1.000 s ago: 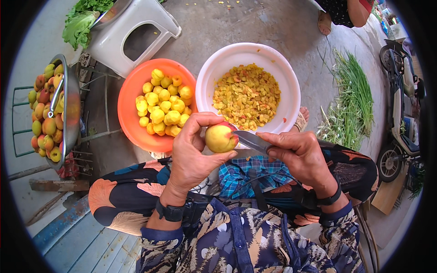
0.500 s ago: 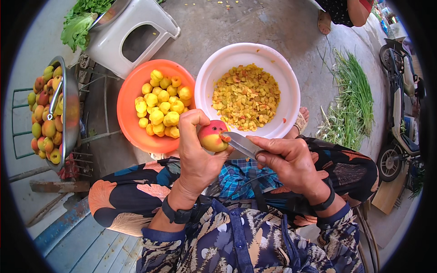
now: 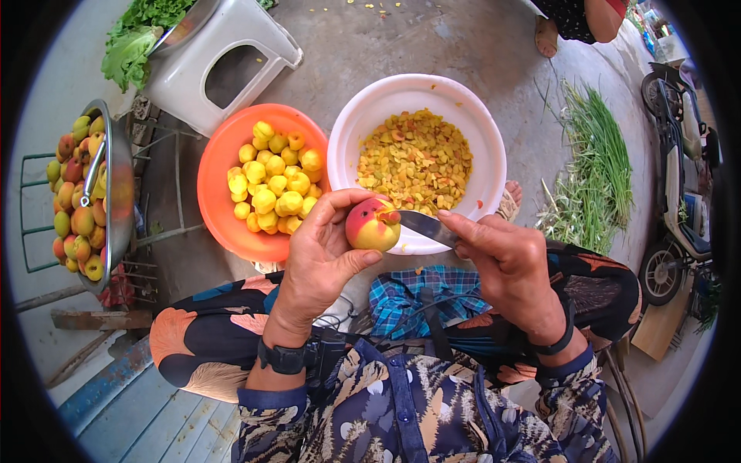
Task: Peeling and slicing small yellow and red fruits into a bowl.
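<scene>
My left hand (image 3: pixel 326 251) holds a red and yellow peach (image 3: pixel 366 231) with small dark spots, fingers and thumb curled around it. A knife (image 3: pixel 423 227) is gripped in my right hand (image 3: pixel 505 266), its blade tip touching the peach's right side where a bit of flesh and skin is cut up. Just beyond the hands stands a white basin (image 3: pixel 494 147) with many yellow and reddish peelings (image 3: pixel 417 162) in it. Left of that, an orange basin (image 3: pixel 212 181) holds several peeled yellow peaches (image 3: pixel 270 174).
A metal bowl (image 3: pixel 120 193) of unpeeled peaches rests on a rack at the left. Behind it stand a white stool (image 3: pixel 181 89) and leafy greens (image 3: pixel 127 54). Green stalks (image 3: pixel 598 166) lie on the floor at right, near a motorbike (image 3: pixel 679 162). Another person's foot (image 3: pixel 546 37) shows at the top.
The peach has turned in my left hand and shifted slightly right. My right hand has moved right, and the knife blade now lies flatter against the peach's side.
</scene>
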A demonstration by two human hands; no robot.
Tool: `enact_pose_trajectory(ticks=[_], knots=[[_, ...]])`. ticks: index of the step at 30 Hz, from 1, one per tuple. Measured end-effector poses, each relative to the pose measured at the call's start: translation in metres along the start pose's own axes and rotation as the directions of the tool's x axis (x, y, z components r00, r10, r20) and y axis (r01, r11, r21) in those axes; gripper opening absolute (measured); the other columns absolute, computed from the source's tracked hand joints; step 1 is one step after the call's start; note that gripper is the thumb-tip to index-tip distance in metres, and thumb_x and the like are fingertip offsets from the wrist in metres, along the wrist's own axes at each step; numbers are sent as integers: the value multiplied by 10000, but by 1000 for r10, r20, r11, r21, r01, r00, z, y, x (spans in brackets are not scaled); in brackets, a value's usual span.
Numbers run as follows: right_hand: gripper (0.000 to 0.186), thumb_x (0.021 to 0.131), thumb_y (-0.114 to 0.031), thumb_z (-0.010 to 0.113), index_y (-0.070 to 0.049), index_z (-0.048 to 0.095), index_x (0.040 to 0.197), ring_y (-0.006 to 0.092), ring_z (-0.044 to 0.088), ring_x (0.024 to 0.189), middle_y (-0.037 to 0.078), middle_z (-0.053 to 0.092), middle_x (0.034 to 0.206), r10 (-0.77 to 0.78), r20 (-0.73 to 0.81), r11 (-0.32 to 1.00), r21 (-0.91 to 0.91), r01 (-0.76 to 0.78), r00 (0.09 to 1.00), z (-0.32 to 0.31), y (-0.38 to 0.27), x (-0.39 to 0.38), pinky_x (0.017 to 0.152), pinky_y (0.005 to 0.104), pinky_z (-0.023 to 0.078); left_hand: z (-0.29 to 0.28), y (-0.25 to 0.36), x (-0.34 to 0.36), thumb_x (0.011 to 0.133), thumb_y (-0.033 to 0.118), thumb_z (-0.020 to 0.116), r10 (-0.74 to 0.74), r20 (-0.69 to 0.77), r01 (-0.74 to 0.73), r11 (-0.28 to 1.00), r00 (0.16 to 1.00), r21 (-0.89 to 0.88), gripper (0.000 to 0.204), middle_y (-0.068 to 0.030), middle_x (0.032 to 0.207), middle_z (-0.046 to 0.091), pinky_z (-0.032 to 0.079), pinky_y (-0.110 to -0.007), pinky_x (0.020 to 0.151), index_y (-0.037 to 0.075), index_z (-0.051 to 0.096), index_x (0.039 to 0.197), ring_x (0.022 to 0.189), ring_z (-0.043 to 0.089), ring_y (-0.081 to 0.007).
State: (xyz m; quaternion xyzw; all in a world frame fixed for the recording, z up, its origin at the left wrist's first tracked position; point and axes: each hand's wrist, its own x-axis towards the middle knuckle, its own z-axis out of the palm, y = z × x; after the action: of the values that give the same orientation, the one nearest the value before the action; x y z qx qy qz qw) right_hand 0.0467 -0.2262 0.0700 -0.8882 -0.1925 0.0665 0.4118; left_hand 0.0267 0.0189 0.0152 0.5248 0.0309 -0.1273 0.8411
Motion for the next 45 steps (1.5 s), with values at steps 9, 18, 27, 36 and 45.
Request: enact_pose_trajectory(ticks=[9,18,27,36,45], knots=[[455,805,169,635,-45,759,1187,201,703,670,139,715,745,35,49,955,294,-48,998,1,4,1,669,311,556,-5,-2,1,768,-94,812,102,70,-108,990,992,90,682,-157,1356,548,474,-386,1121,-14,467,1351,1262,574,-250],[433,857,141,653,-53,742,1233,106,669,715,66,746,800,267,237,821,451,-349,934,2,-3,-3,709,264,560,-1,-8,-2,687,-78,882,335,23,-326,895,942,305,718,-193,1336,555,509,-361,1032,67,492,1272,1191,598,-239],[468,770,139,659,-47,756,1188,250,721,731,169,714,816,-16,40,999,-35,18,999,0,-4,0,705,317,550,-4,-7,1,694,-50,895,228,-20,-223,965,974,138,708,-188,1325,555,518,-370,1038,54,491,1266,1178,609,-248],[445,856,138,656,-51,732,1252,142,694,735,109,767,894,198,144,908,345,-237,970,7,-2,-2,737,287,565,2,-12,2,685,-123,860,362,-5,-347,897,932,272,711,-187,1343,531,530,-366,1023,73,492,1261,1171,615,-238],[409,917,101,640,-23,692,1302,83,632,749,47,735,870,331,318,695,555,-457,888,15,2,-3,707,260,551,5,-15,1,693,-214,777,470,4,-415,775,882,477,706,-177,1377,492,557,-367,992,100,489,1256,1196,600,-250]])
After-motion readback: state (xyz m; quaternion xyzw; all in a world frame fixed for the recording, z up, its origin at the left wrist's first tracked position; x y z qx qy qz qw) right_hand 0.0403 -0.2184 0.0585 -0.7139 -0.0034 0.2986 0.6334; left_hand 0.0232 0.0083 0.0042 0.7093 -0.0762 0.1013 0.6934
